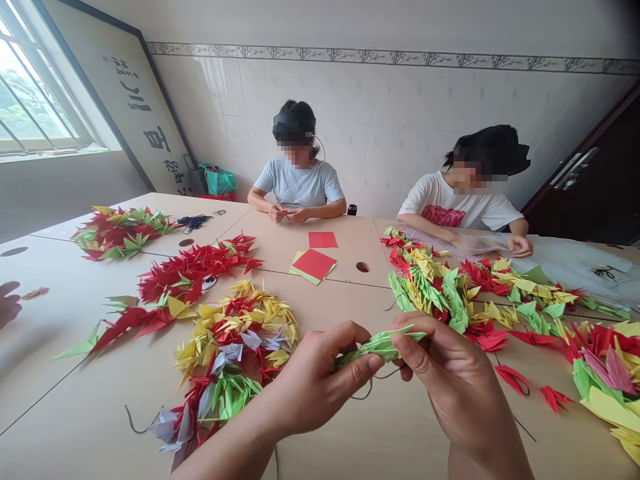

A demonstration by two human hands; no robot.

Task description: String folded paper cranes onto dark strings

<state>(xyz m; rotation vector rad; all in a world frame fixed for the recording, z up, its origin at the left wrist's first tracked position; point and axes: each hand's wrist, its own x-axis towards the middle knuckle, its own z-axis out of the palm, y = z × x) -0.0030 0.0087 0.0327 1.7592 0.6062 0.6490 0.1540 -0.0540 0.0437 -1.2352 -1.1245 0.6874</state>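
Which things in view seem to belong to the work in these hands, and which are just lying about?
Likely belonging:
- green folded paper, held by left hand and right hand
- dark cord beneath it
- multicoloured folded-paper pile nearby

Apparently lying about:
- teal bag
- framed panel
- small black container

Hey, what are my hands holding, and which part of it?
Green folded paper, apparently a bundle: your left hand holds it near the left end, your right hand near the right end.

head view | looks forward, down over table (330,308) | left hand (320,380), right hand (447,373) close
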